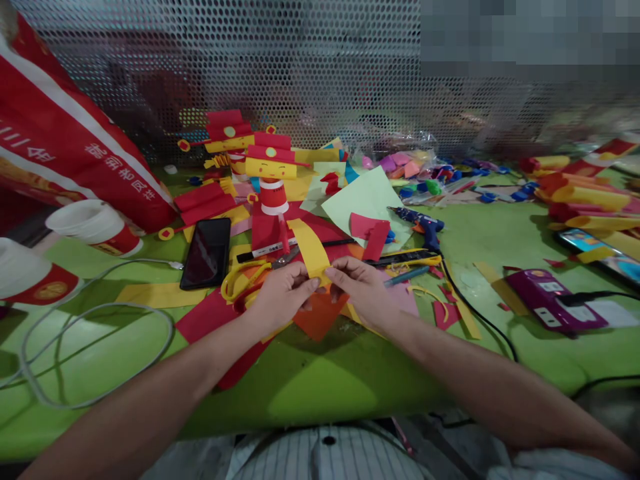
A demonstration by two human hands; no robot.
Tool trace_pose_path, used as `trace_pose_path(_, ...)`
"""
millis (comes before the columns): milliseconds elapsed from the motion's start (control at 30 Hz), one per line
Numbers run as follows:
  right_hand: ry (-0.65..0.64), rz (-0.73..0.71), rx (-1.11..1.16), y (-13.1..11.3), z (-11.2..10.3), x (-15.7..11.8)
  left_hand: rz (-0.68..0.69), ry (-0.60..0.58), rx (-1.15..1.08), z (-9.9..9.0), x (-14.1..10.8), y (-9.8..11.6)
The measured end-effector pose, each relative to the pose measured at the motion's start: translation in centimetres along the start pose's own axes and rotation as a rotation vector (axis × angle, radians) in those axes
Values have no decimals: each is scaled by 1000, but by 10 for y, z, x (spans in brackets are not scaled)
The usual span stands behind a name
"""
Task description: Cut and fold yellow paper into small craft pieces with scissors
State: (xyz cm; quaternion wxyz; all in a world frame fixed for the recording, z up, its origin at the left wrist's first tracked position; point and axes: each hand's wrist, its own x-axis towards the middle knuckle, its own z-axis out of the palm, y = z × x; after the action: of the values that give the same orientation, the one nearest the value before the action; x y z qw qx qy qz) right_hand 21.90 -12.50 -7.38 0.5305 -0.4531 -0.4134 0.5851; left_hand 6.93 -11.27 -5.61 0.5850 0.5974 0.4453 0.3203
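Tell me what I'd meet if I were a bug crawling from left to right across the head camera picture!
Paper cups → black phone → left hand → right hand → glue gun → purple socket box.

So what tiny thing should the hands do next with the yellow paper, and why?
Maybe gently press the near end of the yellow strip between the fingertips. The left hand and right hand both pinch there already, close together, while the far end curves away with nobody holding it.
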Motion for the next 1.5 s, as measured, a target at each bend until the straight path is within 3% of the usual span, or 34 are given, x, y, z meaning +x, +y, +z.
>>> trace_pose_path(533, -29, -23, -37, -3, 1, -2, -41, 8, -161, -2, -3, 6)
trace_pose_path(700, -38, -158, -84, 0, 1, -4, -84, 33, -303, -2, -1, 7)
trace_pose_path(1033, -42, -488, -361, 9, -11, -2, -76, 66, -247, -5, 3, 4)
trace_pose_path(1300, -21, -441, -378, 6, -10, 0, -46, 70, -180, -4, 1, 5)
trace_pose_path(1500, 23, -245, -300, 3, -8, -1, -7, -15, -136, -5, -4, 10)
